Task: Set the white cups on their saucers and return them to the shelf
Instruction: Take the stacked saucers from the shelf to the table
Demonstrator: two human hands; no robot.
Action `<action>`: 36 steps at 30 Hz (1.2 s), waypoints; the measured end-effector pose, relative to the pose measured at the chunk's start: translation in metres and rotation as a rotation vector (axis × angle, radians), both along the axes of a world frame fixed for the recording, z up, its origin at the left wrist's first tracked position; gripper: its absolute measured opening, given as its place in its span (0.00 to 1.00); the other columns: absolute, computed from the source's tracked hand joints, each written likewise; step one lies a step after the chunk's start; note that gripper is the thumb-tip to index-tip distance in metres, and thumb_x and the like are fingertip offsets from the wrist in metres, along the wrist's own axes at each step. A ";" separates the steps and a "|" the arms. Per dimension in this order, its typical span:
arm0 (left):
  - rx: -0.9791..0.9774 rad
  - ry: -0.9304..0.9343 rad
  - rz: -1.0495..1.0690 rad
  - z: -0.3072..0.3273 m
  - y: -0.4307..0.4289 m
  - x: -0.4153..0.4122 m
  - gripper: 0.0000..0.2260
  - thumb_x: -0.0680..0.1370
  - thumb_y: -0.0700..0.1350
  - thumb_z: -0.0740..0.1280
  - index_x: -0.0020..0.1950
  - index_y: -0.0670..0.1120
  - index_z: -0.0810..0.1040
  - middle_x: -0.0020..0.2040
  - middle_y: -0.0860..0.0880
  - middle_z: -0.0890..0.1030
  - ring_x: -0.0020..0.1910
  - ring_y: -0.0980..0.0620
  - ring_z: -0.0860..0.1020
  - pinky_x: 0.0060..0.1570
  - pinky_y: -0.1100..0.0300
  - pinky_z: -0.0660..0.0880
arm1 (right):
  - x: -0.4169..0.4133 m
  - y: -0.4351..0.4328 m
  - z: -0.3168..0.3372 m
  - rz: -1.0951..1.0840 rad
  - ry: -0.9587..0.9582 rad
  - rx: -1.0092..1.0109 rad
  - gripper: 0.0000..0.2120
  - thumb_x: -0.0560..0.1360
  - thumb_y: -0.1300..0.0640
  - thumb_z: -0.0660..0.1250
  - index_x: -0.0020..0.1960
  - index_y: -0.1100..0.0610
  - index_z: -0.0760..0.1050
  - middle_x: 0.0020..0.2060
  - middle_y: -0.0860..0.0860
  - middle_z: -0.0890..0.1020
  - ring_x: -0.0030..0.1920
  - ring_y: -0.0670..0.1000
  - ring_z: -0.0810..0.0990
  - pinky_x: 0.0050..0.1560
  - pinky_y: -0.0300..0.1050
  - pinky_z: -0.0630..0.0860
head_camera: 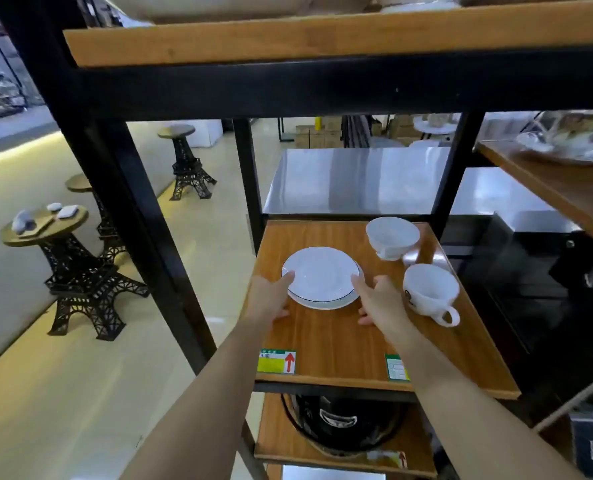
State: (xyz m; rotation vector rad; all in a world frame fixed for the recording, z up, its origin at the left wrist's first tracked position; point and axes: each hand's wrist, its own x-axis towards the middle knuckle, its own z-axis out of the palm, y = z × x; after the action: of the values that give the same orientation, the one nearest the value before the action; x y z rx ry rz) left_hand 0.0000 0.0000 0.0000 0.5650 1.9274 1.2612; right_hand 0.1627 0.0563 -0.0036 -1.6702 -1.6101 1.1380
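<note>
Two white saucers (321, 277) lie stacked on the wooden shelf (329, 344), left of centre, the top one with a thin dark rim line. Left hand (266, 299) at the stack's left edge, fingertip touching the rim, thumb on the wood; fingers spread, nothing clamped. Right hand (380, 299) at the right edge, fingers apart, index tip at the rim, thumb resting on the shelf; contact with the saucer probably light, hard to confirm. Near cup (430, 291) stands upright to the right, handle toward the camera, off any saucer. Far cup (392, 237) sits behind it near the back edge, upright, also on bare wood. Two price labels (277, 361) on the shelf's front edge. Dark round appliance (340, 424) on the shelf below.
</note>
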 end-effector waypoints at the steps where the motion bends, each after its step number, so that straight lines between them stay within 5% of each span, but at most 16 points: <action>1: 0.000 -0.056 0.000 0.001 0.003 0.000 0.31 0.76 0.54 0.66 0.74 0.43 0.59 0.68 0.42 0.72 0.61 0.41 0.76 0.49 0.51 0.80 | -0.002 0.004 0.000 -0.004 0.025 -0.052 0.32 0.77 0.42 0.59 0.74 0.59 0.58 0.66 0.58 0.73 0.55 0.57 0.80 0.32 0.37 0.76; 7: -0.038 -0.104 -0.028 -0.004 0.017 -0.003 0.25 0.78 0.44 0.66 0.72 0.40 0.62 0.64 0.40 0.75 0.55 0.42 0.79 0.34 0.56 0.80 | -0.013 0.021 -0.001 0.021 0.070 -0.189 0.30 0.77 0.45 0.61 0.74 0.58 0.58 0.64 0.58 0.74 0.52 0.58 0.80 0.34 0.43 0.80; 14: -0.111 -0.093 -0.145 -0.001 0.012 -0.010 0.14 0.76 0.36 0.66 0.61 0.36 0.72 0.43 0.42 0.79 0.36 0.49 0.80 0.33 0.58 0.80 | -0.003 0.025 -0.005 0.136 -0.026 -0.185 0.24 0.77 0.55 0.62 0.69 0.63 0.64 0.40 0.55 0.74 0.30 0.50 0.75 0.25 0.37 0.73; 20: -0.092 -0.069 -0.214 0.002 -0.009 -0.004 0.14 0.76 0.35 0.65 0.61 0.38 0.69 0.53 0.42 0.79 0.42 0.48 0.81 0.31 0.60 0.81 | 0.008 0.007 -0.008 0.194 -0.003 -0.132 0.23 0.76 0.55 0.62 0.68 0.60 0.64 0.46 0.57 0.78 0.31 0.50 0.78 0.25 0.39 0.74; 25: -0.019 -0.141 -0.214 0.006 -0.041 0.009 0.08 0.76 0.34 0.65 0.53 0.40 0.69 0.51 0.42 0.78 0.46 0.45 0.82 0.44 0.51 0.82 | 0.023 -0.020 -0.004 0.214 0.077 -0.107 0.16 0.75 0.56 0.62 0.61 0.58 0.66 0.40 0.58 0.81 0.28 0.52 0.79 0.21 0.39 0.72; 32: 0.069 -0.138 -0.222 0.018 -0.094 0.038 0.09 0.73 0.35 0.68 0.50 0.40 0.70 0.49 0.40 0.80 0.41 0.45 0.81 0.35 0.55 0.82 | 0.059 -0.082 0.011 0.138 0.271 -0.102 0.14 0.73 0.60 0.64 0.56 0.59 0.67 0.38 0.59 0.79 0.23 0.51 0.75 0.18 0.39 0.68; 36: 0.152 -0.135 -0.325 0.034 -0.122 0.072 0.11 0.74 0.33 0.65 0.56 0.35 0.72 0.53 0.37 0.80 0.37 0.46 0.82 0.33 0.55 0.82 | 0.095 -0.129 0.023 0.031 0.340 -0.062 0.12 0.75 0.61 0.64 0.56 0.57 0.65 0.42 0.59 0.79 0.23 0.50 0.75 0.19 0.40 0.69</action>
State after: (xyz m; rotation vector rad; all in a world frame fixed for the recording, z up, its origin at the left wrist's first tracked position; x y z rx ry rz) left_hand 0.0717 -0.1218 0.0335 0.8138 1.5632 1.2064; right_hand 0.2576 -0.0732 0.0194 -1.4004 -1.4012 1.4140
